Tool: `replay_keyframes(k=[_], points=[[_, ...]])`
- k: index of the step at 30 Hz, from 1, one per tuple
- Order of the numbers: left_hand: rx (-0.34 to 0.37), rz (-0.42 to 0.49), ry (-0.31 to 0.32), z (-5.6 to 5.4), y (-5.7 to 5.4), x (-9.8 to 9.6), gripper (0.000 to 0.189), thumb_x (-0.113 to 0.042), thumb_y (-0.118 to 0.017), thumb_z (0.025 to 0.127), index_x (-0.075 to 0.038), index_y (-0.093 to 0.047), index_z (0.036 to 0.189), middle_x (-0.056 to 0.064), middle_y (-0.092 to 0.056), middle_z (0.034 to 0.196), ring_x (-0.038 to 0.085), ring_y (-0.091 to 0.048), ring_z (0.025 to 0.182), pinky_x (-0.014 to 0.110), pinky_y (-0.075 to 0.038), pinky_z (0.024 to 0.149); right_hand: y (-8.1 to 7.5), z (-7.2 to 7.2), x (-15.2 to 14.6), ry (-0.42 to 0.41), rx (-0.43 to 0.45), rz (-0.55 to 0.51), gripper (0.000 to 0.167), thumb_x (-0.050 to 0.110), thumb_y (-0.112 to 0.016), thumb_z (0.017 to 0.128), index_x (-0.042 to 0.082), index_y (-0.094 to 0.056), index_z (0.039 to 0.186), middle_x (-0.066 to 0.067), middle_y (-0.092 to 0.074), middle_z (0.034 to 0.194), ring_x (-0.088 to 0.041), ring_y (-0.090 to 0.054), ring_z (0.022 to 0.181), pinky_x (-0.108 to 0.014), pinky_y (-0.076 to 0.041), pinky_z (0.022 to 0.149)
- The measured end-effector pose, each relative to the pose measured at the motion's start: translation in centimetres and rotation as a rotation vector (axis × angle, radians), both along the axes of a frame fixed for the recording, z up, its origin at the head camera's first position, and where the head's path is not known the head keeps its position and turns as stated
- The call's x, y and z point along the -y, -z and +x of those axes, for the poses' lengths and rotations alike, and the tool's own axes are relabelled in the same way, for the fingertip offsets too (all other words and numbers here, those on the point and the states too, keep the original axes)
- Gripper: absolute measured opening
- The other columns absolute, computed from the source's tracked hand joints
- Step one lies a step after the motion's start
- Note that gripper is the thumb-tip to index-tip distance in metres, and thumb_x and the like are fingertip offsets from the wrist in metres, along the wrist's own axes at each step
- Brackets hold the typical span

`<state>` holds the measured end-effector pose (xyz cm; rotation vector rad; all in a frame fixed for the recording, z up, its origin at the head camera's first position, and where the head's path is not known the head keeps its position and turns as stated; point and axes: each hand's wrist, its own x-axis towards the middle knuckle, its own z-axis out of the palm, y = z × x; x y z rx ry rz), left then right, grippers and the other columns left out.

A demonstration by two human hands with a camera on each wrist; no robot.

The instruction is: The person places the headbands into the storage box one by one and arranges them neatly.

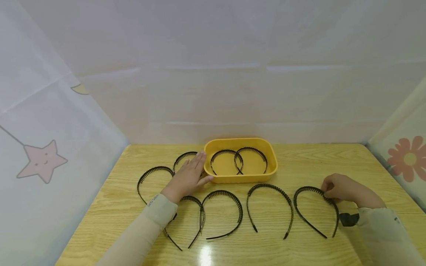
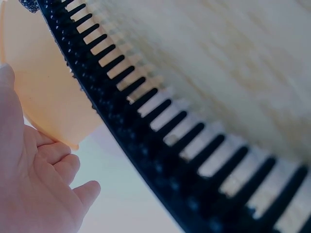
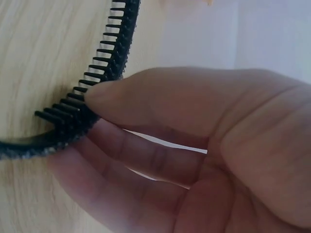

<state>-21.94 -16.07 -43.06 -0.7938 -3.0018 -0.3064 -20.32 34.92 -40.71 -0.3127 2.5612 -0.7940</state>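
Note:
My right hand [image 1: 342, 190] pinches the upper right part of a black toothed headband [image 1: 307, 189] at the right of the table. In the right wrist view, thumb and fingers close around that headband [image 3: 116, 63] beside its teeth. My left hand [image 1: 189, 176] lies with extended fingers against the left side of a yellow plastic bin [image 1: 244, 178]. Two headbands [image 1: 252, 149] overlap inside the bin. In the left wrist view, the hand [image 2: 43, 179] touches the bin wall [image 2: 48, 82], and a headband [image 2: 131, 145] crosses close to the camera.
Left of the bin lie two headbands, one [image 1: 156, 169] in plain sight and one [image 1: 186, 154] partly behind my left hand. In front are more headbands, including one [image 1: 240, 207] left of centre and one [image 1: 270, 187] right of it. White cloth walls [image 1: 233, 92] enclose the wooden table [image 1: 319, 162].

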Motion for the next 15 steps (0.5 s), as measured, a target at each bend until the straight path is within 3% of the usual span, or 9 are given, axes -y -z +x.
replay_keyframes(k=[15], points=[[-0.022, -0.009, 0.007, 0.06, -0.11, -0.02, 0.088, -0.056, -0.046, 0.104, 0.003, -0.014, 0.161, 0.020, -0.015, 0.167, 0.033, -0.015, 0.155, 0.057, -0.019, 0.123, -0.03, -0.70, -0.93, -0.020, -0.036, 0.012, 0.004, -0.001, -0.063, 0.094, -0.004, -0.065, 0.094, -0.007, -0.065, 0.089, -0.020, -0.064, 0.075, -0.035, -0.059, 0.063]])
